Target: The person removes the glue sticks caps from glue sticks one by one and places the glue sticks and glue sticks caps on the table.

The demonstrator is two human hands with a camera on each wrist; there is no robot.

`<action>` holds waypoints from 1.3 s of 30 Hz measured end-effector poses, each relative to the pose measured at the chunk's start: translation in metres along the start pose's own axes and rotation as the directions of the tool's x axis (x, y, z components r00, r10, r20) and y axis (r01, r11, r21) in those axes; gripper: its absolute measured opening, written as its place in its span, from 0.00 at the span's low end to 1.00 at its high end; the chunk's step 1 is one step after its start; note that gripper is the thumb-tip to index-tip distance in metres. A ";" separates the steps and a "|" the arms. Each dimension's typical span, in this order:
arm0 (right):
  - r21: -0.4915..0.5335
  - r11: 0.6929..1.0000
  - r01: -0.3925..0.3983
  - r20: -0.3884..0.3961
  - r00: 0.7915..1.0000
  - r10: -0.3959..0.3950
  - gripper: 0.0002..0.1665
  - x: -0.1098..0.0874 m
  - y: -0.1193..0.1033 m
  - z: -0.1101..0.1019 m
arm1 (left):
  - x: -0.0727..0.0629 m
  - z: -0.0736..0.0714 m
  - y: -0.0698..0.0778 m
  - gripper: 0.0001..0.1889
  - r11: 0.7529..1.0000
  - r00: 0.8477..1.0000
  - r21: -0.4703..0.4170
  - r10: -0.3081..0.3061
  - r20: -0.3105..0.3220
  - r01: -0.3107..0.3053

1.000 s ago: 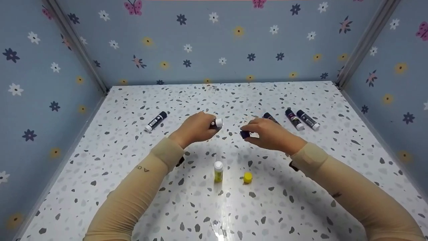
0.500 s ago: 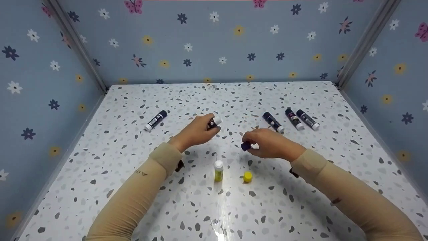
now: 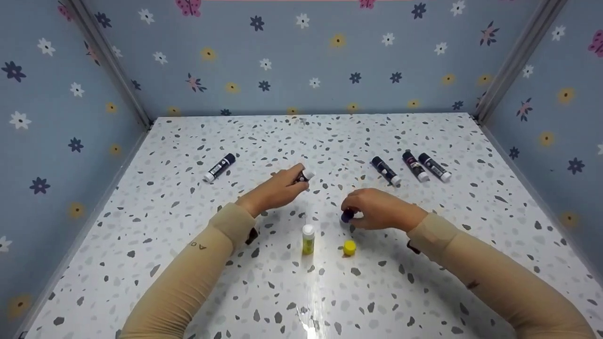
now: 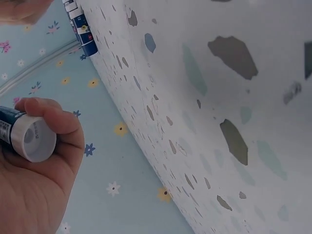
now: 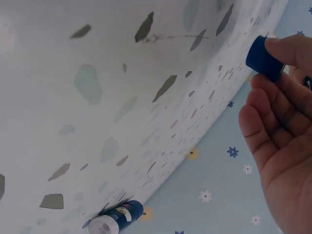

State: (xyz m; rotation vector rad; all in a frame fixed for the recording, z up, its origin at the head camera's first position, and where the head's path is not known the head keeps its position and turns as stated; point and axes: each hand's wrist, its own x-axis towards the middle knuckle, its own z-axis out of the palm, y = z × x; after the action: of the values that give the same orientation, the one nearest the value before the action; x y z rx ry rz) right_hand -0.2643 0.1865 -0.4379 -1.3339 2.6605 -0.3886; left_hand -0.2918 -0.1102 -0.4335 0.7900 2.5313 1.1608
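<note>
My left hand point(image 3: 278, 189) grips a dark glue stick point(image 3: 301, 178) above the middle of the table, its white end pointing right. Up close in the left wrist view, fingers and thumb curl round this stick, and its hollow white base point(image 4: 39, 141) faces the camera. Between thumb and fingertips, my right hand point(image 3: 382, 209) pinches a dark blue cap point(image 3: 347, 215) low over the table. That cap shows plainly in the right wrist view. Nearer me, a yellow glue stick point(image 3: 308, 241) with a white top stands upright, and a yellow cap point(image 3: 349, 247) sits right of it.
Three dark glue sticks with white ends lie at the right: one inner point(image 3: 386, 171), one middle point(image 3: 415, 166) and one outer stick point(image 3: 435, 167). Another dark glue stick point(image 3: 219, 167) lies at the left. Flowered panels point(image 3: 301, 56) wall the speckled table point(image 3: 264, 296) at the back and sides.
My right hand has come toward me and down with the blue cap, uncovering the inner right glue stick. My left hand, still gripping its glue stick, has shifted slightly toward me.
</note>
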 end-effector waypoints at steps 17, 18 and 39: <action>0.043 0.999 -0.021 0.116 0.993 0.016 0.13 0.000 0.004 0.014 | -0.004 0.005 -0.006 0.10 0.996 0.995 -0.061 -0.058 0.078 0.063; 0.048 0.998 -0.030 0.118 0.993 0.024 0.13 0.000 0.004 0.014 | -0.003 0.006 -0.006 0.10 0.996 0.995 -0.065 -0.061 0.080 0.066; 0.086 0.996 -0.007 0.140 0.990 -0.006 0.08 0.006 0.005 0.012 | -0.007 0.007 -0.008 0.12 0.996 0.999 -0.082 0.048 0.011 -0.047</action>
State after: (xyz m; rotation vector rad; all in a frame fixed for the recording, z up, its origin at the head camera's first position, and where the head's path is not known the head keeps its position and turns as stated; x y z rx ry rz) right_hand -0.2688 0.1830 -0.4507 -1.2854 2.5006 -0.3906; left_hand -0.2856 -0.1137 -0.4442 0.8385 2.4504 1.2612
